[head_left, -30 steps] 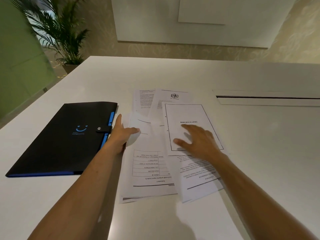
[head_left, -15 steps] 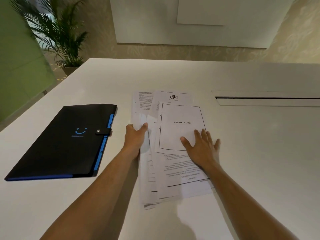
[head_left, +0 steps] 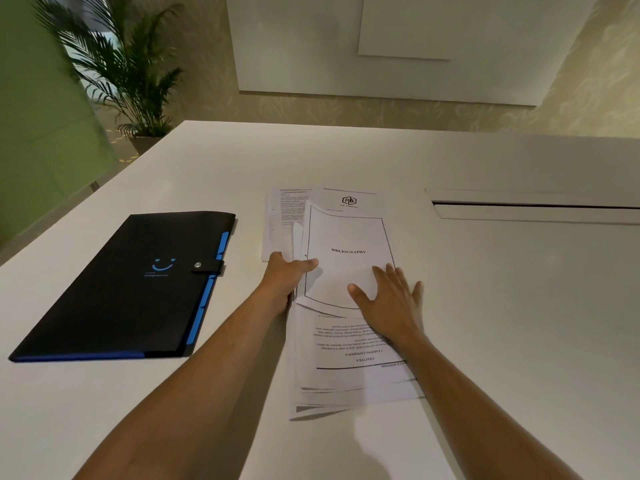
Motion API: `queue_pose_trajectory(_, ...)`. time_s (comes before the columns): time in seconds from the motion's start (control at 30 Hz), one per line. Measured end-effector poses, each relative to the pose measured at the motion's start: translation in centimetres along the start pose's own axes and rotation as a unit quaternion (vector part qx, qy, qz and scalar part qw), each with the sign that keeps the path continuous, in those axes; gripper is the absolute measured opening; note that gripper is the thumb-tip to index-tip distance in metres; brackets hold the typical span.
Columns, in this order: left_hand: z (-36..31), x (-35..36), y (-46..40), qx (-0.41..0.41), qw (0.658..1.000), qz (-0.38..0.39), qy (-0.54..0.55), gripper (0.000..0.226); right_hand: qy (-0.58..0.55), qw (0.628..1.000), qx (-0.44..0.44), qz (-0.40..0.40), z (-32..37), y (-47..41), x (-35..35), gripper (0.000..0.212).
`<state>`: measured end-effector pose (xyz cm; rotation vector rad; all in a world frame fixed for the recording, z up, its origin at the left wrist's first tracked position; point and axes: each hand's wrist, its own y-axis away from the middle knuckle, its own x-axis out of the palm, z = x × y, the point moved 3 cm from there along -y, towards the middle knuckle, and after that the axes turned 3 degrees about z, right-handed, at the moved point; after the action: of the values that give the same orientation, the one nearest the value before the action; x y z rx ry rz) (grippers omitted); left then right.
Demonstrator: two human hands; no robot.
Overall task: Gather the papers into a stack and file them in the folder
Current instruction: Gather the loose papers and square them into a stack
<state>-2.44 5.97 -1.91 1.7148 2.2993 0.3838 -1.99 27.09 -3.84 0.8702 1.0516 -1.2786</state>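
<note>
Papers (head_left: 346, 306) lie in a loose overlapping pile mid-desk (head_left: 502, 306), just right of the shut folder (head_left: 131, 289). I see my left hand (head_left: 284, 282) cupping the pile's left edge, thumb over the top sheet, fingers curled against the side, I judge to square it. My right hand (head_left: 391, 306) lies flat and spread on top, gripping nothing, pinning the sheets.

A white table (head_left: 485, 306) carries everything. A closed black folder (head_left: 114, 292) with blue edging lies flat on its left part. Just beside it, toward the middle, lies a loose overlapping pile of printed papers (head_left: 346, 372). A long narrow slot (head_left: 540, 206) is set into the tabletop at right.
</note>
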Motion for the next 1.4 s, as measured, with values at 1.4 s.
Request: queue_pose_trajectory(1.4,-14.8,-1.0,5.1,0.377,0.918,0.122,0.022,0.051,-0.538,0.804,-0.167,-0.191,1.2,-3.9,-16.9,0.032)
